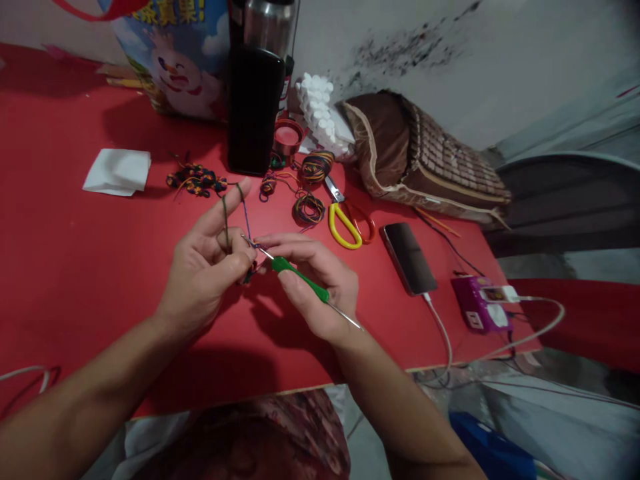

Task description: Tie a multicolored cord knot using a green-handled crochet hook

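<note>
L hand [207, 267] pinching yarn pc. [249, 274], strand [246, 210] over index; R hand [320, 287] gripping green-handled hook [303, 280], tip at yarn pc. Hands close tog., left of scissors [346, 229], nr. side. Cabled phone [409, 259] right of scissors.

- Here's the slim metal crochet hook [306, 283]: vivid green handle, silver ends!
- Eleven o'clock of it, thin looped yarn [225, 223], olive one side, blue the other!
- One o'clock, steel scissors [337, 194]: one loop yellow, one red!
- Two o'clock, brown plaid across the fabric cushion [453, 147]!
</note>
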`<control>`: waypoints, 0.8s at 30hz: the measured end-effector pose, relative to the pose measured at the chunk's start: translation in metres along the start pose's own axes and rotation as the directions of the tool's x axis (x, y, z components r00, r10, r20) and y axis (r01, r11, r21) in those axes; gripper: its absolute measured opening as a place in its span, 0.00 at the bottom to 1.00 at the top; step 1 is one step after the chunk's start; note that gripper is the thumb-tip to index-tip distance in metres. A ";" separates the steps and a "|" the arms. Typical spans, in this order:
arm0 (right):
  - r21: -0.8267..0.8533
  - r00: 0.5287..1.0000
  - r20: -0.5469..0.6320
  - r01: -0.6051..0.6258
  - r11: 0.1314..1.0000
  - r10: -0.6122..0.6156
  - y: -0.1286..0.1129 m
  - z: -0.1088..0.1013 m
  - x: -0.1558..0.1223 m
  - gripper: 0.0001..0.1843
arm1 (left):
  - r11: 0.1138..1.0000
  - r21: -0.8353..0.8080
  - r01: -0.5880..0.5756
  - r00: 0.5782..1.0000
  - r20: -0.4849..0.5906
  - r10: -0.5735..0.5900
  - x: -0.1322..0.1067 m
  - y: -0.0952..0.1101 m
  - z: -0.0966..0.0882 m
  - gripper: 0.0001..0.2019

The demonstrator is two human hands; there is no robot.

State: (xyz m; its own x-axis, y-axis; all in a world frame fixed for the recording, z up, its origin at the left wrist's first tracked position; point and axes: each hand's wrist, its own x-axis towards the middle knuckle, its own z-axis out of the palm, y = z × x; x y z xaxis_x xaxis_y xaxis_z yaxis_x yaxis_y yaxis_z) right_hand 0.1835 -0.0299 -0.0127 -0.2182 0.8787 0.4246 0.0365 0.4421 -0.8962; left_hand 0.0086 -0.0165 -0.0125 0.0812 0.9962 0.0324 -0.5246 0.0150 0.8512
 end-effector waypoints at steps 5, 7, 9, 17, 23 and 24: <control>-0.006 1.000 0.026 -0.012 1.000 0.012 -0.003 -0.002 0.001 0.09 | 1.000 0.025 0.019 1.000 -0.005 -0.019 -0.001 -0.001 -0.001 0.32; -0.046 0.999 0.037 0.017 0.999 -0.015 -0.003 -0.002 0.001 0.11 | 1.000 0.020 -0.017 0.999 0.028 0.016 0.000 -0.001 -0.002 0.31; -0.084 0.999 0.028 0.039 0.996 -0.037 -0.003 -0.001 0.000 0.12 | 0.999 0.026 -0.029 0.999 0.035 0.029 0.001 -0.001 -0.002 0.32; -0.198 0.993 -0.035 0.106 0.974 -0.115 -0.007 0.002 0.000 0.13 | 1.000 -0.009 -0.004 0.999 0.034 0.004 0.002 -0.001 -0.002 0.31; -0.341 0.964 0.083 0.265 0.902 -0.252 -0.002 -0.004 0.002 0.16 | 0.998 -0.058 0.032 0.999 0.012 -0.032 0.002 0.001 -0.001 0.31; -0.335 0.960 0.099 0.281 0.899 -0.263 -0.001 -0.005 0.002 0.17 | 0.998 -0.060 0.033 0.999 0.012 -0.032 0.002 0.001 -0.001 0.31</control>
State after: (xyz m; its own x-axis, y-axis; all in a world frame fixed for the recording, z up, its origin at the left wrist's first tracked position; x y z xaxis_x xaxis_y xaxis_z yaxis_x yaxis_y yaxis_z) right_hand 0.1875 -0.0275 -0.0102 -0.3152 0.7091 0.6307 0.2984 0.7049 -0.6434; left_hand 0.0075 -0.0146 -0.0119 0.1085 0.9940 0.0115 -0.5719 0.0530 0.8186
